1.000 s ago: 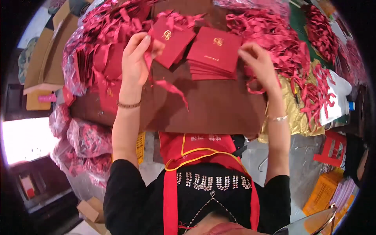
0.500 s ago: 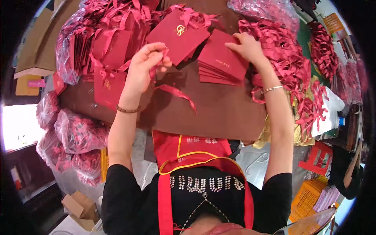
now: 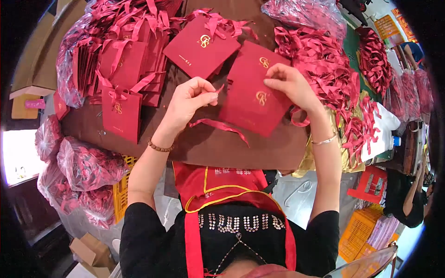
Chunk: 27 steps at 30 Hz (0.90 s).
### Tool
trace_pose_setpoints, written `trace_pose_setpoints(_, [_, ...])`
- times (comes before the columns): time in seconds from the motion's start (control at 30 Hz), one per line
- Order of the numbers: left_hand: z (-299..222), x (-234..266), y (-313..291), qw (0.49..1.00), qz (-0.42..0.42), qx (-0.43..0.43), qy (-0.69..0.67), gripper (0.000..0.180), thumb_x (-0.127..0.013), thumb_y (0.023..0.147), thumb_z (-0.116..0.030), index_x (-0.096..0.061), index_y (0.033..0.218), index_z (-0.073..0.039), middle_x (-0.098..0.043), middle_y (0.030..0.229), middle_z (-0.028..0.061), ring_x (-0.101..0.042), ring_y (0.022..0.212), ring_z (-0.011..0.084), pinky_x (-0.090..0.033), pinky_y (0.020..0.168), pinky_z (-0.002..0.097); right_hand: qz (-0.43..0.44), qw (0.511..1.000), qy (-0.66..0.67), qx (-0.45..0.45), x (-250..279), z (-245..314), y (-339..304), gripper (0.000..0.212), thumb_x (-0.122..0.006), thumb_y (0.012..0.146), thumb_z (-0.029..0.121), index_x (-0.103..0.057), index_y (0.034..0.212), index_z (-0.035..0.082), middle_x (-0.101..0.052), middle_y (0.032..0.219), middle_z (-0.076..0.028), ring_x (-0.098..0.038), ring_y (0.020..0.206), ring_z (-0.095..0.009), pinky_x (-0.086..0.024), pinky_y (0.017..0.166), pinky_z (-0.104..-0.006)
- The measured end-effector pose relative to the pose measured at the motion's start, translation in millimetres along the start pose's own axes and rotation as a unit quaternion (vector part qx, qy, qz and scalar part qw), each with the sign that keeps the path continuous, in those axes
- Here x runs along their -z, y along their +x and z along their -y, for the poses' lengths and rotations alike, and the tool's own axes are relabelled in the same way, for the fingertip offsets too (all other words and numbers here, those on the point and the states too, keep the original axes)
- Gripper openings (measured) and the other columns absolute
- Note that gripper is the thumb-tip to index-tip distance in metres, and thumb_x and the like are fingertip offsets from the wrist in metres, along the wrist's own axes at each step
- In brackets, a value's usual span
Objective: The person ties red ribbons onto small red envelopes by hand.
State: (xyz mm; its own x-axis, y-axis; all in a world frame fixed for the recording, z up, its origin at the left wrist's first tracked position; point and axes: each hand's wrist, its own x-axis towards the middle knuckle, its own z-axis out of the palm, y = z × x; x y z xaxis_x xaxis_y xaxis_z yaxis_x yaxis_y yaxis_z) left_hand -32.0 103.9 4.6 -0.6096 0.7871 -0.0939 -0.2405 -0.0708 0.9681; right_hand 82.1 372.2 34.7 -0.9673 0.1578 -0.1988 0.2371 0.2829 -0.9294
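My left hand [image 3: 192, 99] pinches the end of a dark pink ribbon between thumb and forefinger. The ribbon [image 3: 227, 129] trails below that hand across the brown table [image 3: 204, 153]. With thumb and fingers closed at its upper right part, my right hand [image 3: 295, 88] holds a flat red paper bag [image 3: 243, 111] with a gold emblem. Another red bag [image 3: 252, 55] lies just beyond it. Left of these, a small pile of red bags [image 3: 194, 53] has ribbons along its top. A bag with a tied ribbon [image 3: 121, 120] lies farther left.
Many ribboned bags [image 3: 123, 60] crowd the far left. A large heap of loose ribbons [image 3: 320, 65] lies at the right, with clear plastic wrap [image 3: 301, 14] behind. Filled plastic sacks [image 3: 88, 164] stand left below the table. Orange crates [image 3: 359, 229] stand lower right.
My right hand has drawn a red bag nearer, off the stack, and turned it. My left hand has moved right and nearer with the ribbon, toward the bag.
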Motion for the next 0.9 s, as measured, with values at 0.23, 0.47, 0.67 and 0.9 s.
trace_pose_setpoints(0.23, [2,-31,-3,0.993,0.044,0.025,0.108,0.026,-0.054,0.091,-0.007,-0.060,0.114,0.000,-0.060,0.084,-0.0003,-0.055,0.075,0.0066,-0.043,0.068,0.0203,-0.051,0.964,-0.243,0.093,-25,-18,-30,0.013,-0.067,0.079,0.010,-0.059,0.086,0.001,-0.054,0.080,-0.003,-0.054,0.075,-0.013,-0.043,0.068,-0.0261])
trace_pose_setpoints(0.47, [32,-57,-3,0.965,-0.015,-0.004,0.263,0.025,-0.067,0.080,-0.005,-0.062,0.104,-0.001,-0.063,0.082,0.0024,-0.054,0.074,0.0067,-0.045,0.071,0.0212,-0.031,0.970,-0.239,0.033,-39,-13,-48,0.018,-0.066,0.079,0.015,-0.056,0.086,0.001,-0.058,0.075,-0.011,-0.059,0.072,-0.027,-0.045,0.066,-0.0362])
trace_pose_setpoints(0.67, [27,-58,-12,0.951,-0.034,0.033,0.306,0.023,-0.068,0.080,-0.005,-0.061,0.101,-0.001,-0.064,0.081,0.0013,-0.056,0.077,0.0060,-0.045,0.071,0.0212,0.046,0.992,-0.112,-0.042,-38,-21,-53,0.023,-0.060,0.086,0.011,-0.056,0.105,-0.001,-0.056,0.070,0.000,-0.049,0.068,-0.005,-0.041,0.062,-0.0242])
trace_pose_setpoints(0.9, [34,-51,-19,0.916,-0.032,-0.099,0.387,0.015,-0.065,0.079,-0.007,-0.064,0.093,-0.002,-0.065,0.085,0.0105,-0.064,0.076,0.0209,-0.049,0.067,0.0296,0.103,0.991,0.045,-0.071,-41,-38,-52,0.029,-0.059,0.088,0.011,-0.055,0.114,-0.001,-0.058,0.082,0.004,-0.051,0.076,-0.004,-0.043,0.069,-0.0209])
